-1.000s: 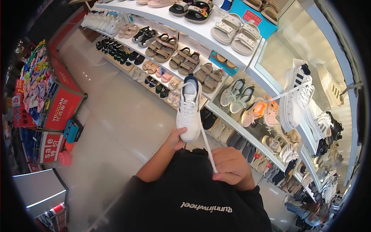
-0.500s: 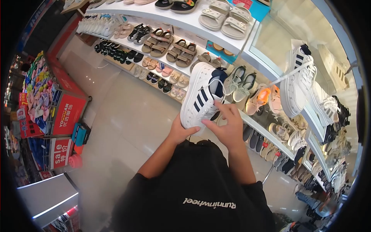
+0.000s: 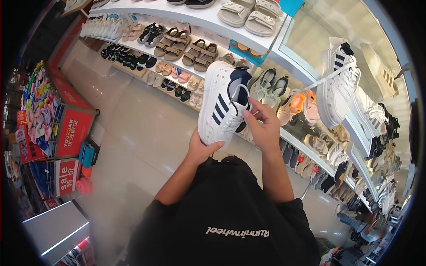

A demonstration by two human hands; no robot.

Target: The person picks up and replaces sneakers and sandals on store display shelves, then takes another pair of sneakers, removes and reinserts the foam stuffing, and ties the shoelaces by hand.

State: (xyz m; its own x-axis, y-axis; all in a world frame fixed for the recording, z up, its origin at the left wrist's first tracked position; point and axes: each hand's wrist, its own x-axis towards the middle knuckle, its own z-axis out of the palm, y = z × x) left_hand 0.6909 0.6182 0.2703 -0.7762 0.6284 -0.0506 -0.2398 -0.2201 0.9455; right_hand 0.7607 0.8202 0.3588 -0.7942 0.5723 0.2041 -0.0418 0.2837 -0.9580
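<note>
A white sneaker (image 3: 222, 104) with dark navy stripes, a navy heel and small printed marks is held up in front of my chest, its heel pointing away from me. My left hand (image 3: 202, 148) grips it around the toe, thumb on top and the other fingers mostly hidden beneath. At the tongue and collar, my right hand (image 3: 265, 124) is closed in a pinch on the white shoelace (image 3: 239, 107); the exact spot between the fingertips is partly hidden. A similar striped sneaker (image 3: 335, 84) stands on the glass shelf to the right, a lace trailing from it.
White shelves (image 3: 195, 20) with sandals curve across the front, and more shoes line the racks on the right. To the left stands a red bin (image 3: 73, 133) of colourful goods beside a sale sign (image 3: 67, 176). Another person (image 3: 361, 226) is at the lower right.
The sneaker and both hands have shifted slightly left, and the shoe opening shows more. My right fingers have come closer together at the laces, where a loose loop stood up before.
</note>
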